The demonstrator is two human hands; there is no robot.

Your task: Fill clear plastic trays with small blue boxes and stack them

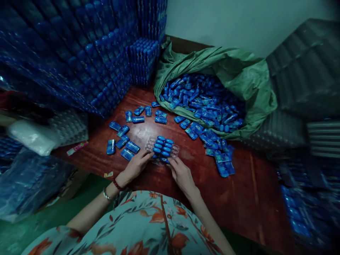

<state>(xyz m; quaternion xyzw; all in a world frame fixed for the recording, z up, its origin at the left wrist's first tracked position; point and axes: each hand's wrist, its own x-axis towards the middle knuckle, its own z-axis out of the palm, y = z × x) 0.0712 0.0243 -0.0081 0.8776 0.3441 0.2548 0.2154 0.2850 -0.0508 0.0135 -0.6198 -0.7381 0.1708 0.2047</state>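
A clear plastic tray (174,151) with rounded pockets lies on the table before me. Two columns of small blue containers (158,145) stand upright in its middle, their oval ends up. My left hand (138,163) is at the tray's near left corner, fingers bent and pressed together against the nearest left container. At the near right, my right hand (183,174) has its thumb and fingertips closed on a blue container (164,160) at the front of the right column. The fingers partly hide the tray's near edge.
Loose blue containers (132,146) are scattered left of the tray. A green sack (255,95), full of more, spills some (222,161) onto the red-brown table (196,148). Tall stacks of filled trays (106,63) rise at left; stacked empty trays (305,71) stand at right.
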